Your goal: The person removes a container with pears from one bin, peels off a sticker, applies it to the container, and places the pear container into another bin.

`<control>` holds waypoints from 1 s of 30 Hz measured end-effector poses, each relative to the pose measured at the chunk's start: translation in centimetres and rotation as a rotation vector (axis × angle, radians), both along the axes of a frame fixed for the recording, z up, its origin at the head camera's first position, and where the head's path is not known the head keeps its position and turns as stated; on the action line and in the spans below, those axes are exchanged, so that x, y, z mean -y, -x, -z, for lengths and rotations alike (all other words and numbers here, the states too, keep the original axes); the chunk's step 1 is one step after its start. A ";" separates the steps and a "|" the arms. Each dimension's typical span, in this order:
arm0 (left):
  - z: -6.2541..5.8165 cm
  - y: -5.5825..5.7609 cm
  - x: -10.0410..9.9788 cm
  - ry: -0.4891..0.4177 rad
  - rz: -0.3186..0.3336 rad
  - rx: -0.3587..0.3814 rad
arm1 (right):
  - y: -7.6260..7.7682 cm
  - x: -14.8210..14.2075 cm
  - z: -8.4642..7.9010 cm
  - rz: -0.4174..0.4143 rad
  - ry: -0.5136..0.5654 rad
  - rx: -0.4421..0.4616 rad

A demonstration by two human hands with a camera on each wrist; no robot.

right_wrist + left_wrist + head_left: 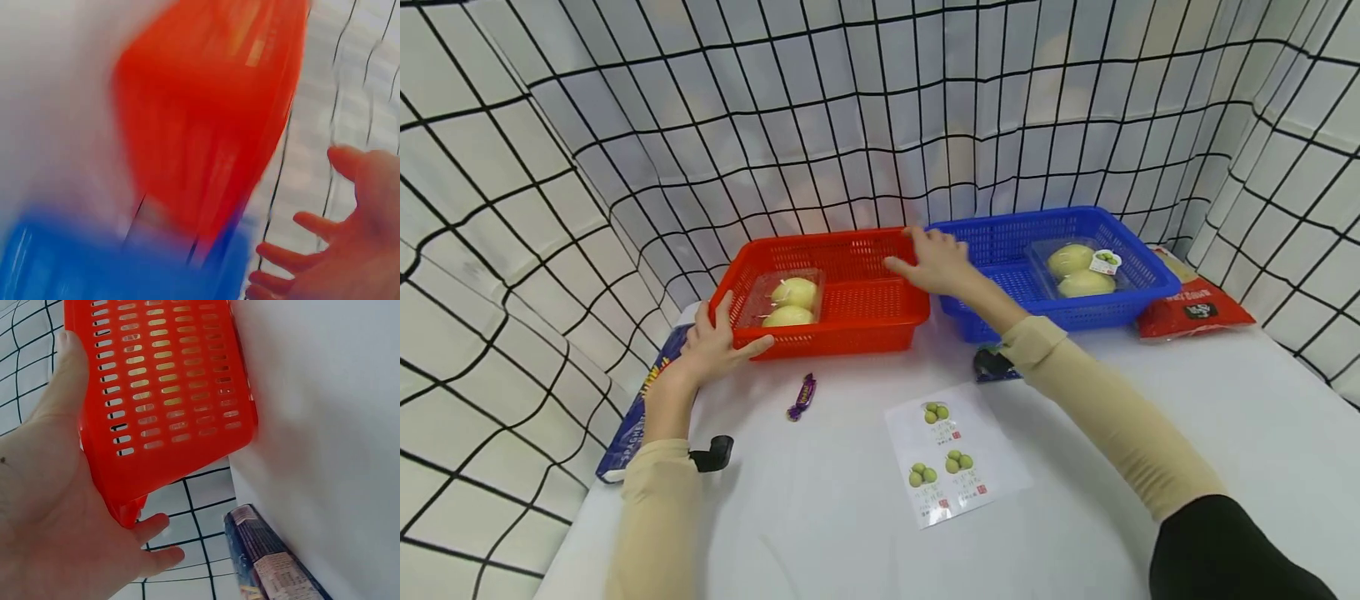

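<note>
A red plastic basket (850, 337) stands at the back of the table, holding a clear pack of two pale-green round fruits (793, 292). My left hand (706, 350) rests against its left end, fingers spread and thumb along the front; in the left wrist view the palm lies along the basket rim (112, 481). Over the basket's right end hovers my right hand (936, 265), fingers spread and holding nothing. The right wrist view is blurred, with that hand (350, 237) apart from the red basket. To the right, a blue basket (1060, 315) holds a similar labelled fruit pack (1082, 271).
A purple-wrapped candy (802, 397) and a printed sheet with fruit pictures (955, 454) lie in front. A blue spaghetti bag (632, 433) lies at the left edge, a red bag (1198, 304) beside the blue basket. Black netting (887, 108) surrounds the table; a dark packet is partly hidden under the right wrist.
</note>
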State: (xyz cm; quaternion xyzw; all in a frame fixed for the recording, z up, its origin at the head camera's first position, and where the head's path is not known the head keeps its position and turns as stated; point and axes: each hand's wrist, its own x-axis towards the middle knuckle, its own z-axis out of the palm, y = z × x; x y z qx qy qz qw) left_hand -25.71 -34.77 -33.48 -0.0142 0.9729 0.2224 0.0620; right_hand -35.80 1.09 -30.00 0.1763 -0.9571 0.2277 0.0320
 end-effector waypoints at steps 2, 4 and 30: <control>-0.1 -0.4 0.5 0.006 -0.007 0.006 | -1.0 3.6 -0.1 -0.070 0.012 0.024; -0.2 -0.5 0.9 0.003 -0.010 0.003 | -1.8 6.9 -0.1 -0.115 0.031 0.042; -0.1 -0.3 0.1 -0.066 0.017 0.006 | -1.4 22.2 2.8 0.000 -0.117 0.238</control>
